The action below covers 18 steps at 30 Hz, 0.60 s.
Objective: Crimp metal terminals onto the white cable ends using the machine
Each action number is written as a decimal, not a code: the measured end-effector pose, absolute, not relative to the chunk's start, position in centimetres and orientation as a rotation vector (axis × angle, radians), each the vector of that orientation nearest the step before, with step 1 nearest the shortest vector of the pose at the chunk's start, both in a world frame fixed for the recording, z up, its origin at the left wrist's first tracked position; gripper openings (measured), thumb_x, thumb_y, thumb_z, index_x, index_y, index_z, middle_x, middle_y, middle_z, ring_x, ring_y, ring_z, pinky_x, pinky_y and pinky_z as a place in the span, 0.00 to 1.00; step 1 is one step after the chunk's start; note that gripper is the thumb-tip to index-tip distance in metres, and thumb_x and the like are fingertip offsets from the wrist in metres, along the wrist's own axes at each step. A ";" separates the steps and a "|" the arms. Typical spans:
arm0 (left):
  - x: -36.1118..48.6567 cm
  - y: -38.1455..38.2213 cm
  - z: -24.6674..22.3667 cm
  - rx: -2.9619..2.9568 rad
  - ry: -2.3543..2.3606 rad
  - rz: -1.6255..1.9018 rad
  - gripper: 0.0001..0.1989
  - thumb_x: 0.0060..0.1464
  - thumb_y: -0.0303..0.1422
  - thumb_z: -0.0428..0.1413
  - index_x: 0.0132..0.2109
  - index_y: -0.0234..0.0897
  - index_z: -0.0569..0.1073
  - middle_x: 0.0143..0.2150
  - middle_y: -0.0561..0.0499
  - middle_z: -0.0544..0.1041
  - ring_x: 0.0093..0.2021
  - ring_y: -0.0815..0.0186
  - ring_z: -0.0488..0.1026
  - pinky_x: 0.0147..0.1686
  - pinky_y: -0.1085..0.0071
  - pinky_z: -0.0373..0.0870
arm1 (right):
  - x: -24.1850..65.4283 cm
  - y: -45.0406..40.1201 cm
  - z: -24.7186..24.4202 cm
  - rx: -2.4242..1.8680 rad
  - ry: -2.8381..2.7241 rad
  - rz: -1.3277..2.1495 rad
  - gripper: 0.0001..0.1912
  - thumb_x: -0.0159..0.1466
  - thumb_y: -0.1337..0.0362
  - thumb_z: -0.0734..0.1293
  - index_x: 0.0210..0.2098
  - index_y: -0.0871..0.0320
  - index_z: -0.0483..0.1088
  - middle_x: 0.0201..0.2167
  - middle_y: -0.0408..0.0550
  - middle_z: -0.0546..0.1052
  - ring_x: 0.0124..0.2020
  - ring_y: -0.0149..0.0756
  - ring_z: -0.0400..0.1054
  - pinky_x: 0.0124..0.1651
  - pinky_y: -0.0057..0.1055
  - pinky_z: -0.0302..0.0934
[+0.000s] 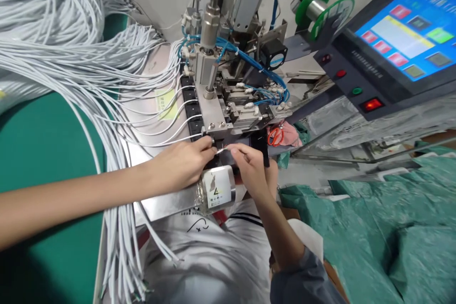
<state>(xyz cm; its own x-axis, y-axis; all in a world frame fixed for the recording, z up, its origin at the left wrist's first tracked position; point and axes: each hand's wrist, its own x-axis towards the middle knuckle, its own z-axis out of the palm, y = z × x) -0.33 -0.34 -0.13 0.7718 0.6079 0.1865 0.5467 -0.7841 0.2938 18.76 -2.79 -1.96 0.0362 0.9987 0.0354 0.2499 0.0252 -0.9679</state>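
Observation:
My left hand (188, 161) is closed at the front of the machine (213, 114), its thumb and fingers pinching the end of a white cable (222, 150). Just to the right, my right hand (249, 164) pinches the thin wires at the tip of that same cable end. Several white cables (167, 128) run from the left into the black holders (191, 104) along the machine's left side. Below my hands is a metal box (218, 187) with a white label.
Bundles of white cables (60, 14) lie on the green mat (46, 152) at the left. A control panel with a lit screen (409, 33) stands upper right. Orange-handled scissors (275, 136) lie by a pink cloth (290, 135). Green sheeting (374, 199) covers the right side.

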 end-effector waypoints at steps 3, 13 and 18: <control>-0.2 0.1 -0.7 2.811 0.943 0.225 0.13 0.54 0.22 0.44 0.43 0.28 0.70 0.37 0.45 0.67 0.25 0.70 0.67 0.25 0.73 0.67 | 19.3 -2.0 -3.6 -1.410 -1.334 1.125 0.09 0.58 0.62 0.64 0.31 0.61 0.74 0.24 0.44 0.73 0.26 0.29 0.65 0.30 0.26 0.61; -0.2 0.2 -1.5 2.878 0.932 0.208 0.20 0.54 0.22 0.45 0.53 0.31 0.67 0.37 0.46 0.69 0.25 0.70 0.68 0.24 0.75 0.66 | 18.9 -1.1 -5.2 -1.341 -1.285 1.301 0.07 0.57 0.63 0.65 0.25 0.61 0.68 0.19 0.40 0.68 0.21 0.25 0.59 0.26 0.24 0.55; -0.2 0.1 -2.0 3.005 0.974 0.240 0.21 0.51 0.21 0.47 0.53 0.35 0.68 0.36 0.48 0.68 0.19 0.72 0.63 0.20 0.74 0.60 | 19.0 -0.8 -5.3 -1.333 -1.251 1.393 0.08 0.57 0.62 0.65 0.25 0.60 0.68 0.19 0.40 0.68 0.20 0.25 0.59 0.25 0.24 0.54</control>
